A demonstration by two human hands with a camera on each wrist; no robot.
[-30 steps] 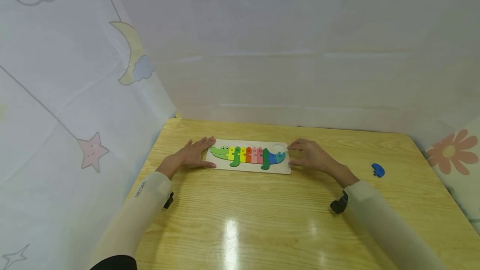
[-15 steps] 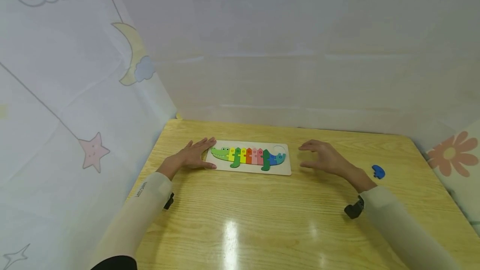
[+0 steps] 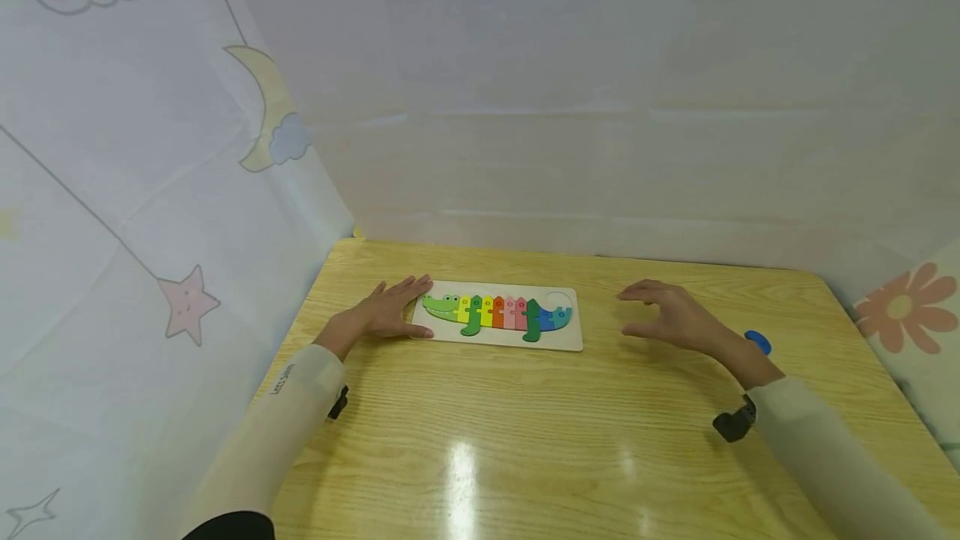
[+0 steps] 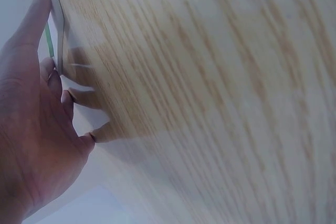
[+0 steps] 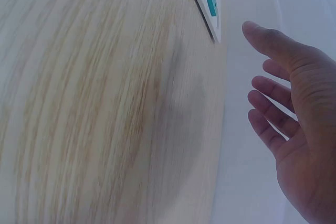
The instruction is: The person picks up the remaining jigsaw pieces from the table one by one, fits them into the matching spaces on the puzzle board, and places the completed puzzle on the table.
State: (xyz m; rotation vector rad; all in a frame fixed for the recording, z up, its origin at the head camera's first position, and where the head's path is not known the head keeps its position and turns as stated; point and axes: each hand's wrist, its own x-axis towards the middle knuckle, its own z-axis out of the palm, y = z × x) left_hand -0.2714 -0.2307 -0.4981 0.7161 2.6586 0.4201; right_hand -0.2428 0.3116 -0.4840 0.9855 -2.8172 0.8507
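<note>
A wooden crocodile puzzle board (image 3: 442, 336) lies flat, its colourful pieces forming a head, body and tail. At the tail tip, a round outline on the board shows bare wood. My left hand (image 3: 382, 311) rests at the board's left end, thumb and fingers spread to its two corners. In the left wrist view, that hand's thumb (image 4: 34, 17) lies along the board's edge, and its other fingertips touch the table. To the right of the board, my right hand (image 3: 678, 319) is held apart from it, holding nothing. A blue puzzle piece (image 3: 759, 342) lies beyond my right wrist, partly hidden by it.
The wooden table (image 3: 525, 423) meets a pale sheet (image 3: 562, 148) at the back. A printed sheet (image 3: 112, 190) with a moon and star hangs at the left, and a flower print (image 3: 900, 304) is at the right.
My right hand has left the board's right end and moved rightward, so its wrist now partly covers the blue piece. The left hand and board have stayed nearly still.
</note>
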